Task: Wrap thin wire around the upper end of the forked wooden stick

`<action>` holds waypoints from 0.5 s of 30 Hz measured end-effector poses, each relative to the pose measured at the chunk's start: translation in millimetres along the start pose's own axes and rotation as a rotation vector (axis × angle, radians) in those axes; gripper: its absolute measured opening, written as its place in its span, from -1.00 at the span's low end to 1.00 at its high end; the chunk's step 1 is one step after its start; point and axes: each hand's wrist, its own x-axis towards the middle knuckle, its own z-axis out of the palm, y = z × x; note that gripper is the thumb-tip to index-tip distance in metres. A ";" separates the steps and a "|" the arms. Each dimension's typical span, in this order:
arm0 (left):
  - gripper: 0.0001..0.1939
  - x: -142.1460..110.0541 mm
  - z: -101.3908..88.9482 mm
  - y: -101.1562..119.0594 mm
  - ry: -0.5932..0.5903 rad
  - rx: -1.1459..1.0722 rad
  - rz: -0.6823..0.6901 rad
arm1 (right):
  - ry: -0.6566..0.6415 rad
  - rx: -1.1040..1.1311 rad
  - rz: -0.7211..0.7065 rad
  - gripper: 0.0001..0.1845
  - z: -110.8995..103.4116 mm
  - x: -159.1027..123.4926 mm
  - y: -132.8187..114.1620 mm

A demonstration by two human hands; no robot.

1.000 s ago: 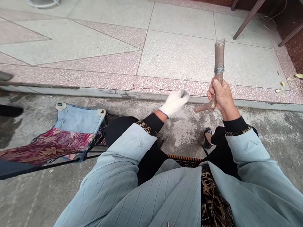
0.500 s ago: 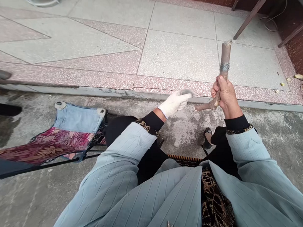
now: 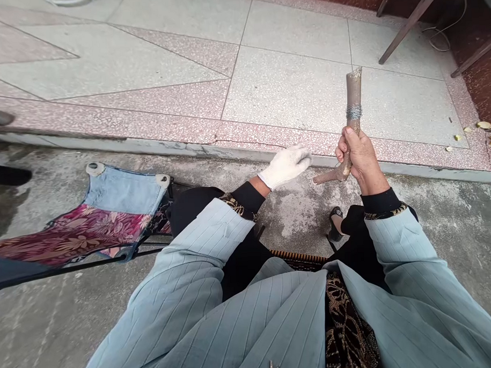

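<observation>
My right hand [image 3: 361, 157] is bare and closed around a forked wooden branch [image 3: 354, 89], held nearly upright. Silvery wire [image 3: 353, 112] is coiled around the branch just above my fist. Below the fist, a thinner fork [image 3: 326, 177] points left. My left hand [image 3: 287, 165] wears a white knitted glove and hovers left of the branch, apart from it. Its fingers are stretched out, slightly blurred at the tips, with a gap by the thumb; nothing shows in them.
A folding chair [image 3: 125, 189] with denim and flowered cloth stands at left. Ahead runs a raised tiled step [image 3: 290, 91] with a pale edge. Wooden legs [image 3: 409, 25] and a loose cord [image 3: 437, 40] are at upper right. Yellowish scraps [image 3: 484, 124] lie on the step.
My right hand has moved slightly left with the branch, which now stands more upright. My left hand has turned palm down and its fingers have loosened.
</observation>
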 end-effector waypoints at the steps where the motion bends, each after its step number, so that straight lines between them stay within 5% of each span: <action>1: -0.74 0.1 1.3 0.1 -0.017 -0.009 -0.014 | -0.002 -0.003 0.000 -0.46 0.7 0.0 0.3; 8: -0.80 -0.5 10.7 6.1 0.061 -0.394 -0.167 | 0.036 -0.008 0.014 -0.46 -3.0 1.4 -1.1; 15: -0.74 -2.9 14.1 6.9 0.130 -0.583 -0.152 | 0.044 0.011 0.032 -0.47 -8.7 2.4 -3.2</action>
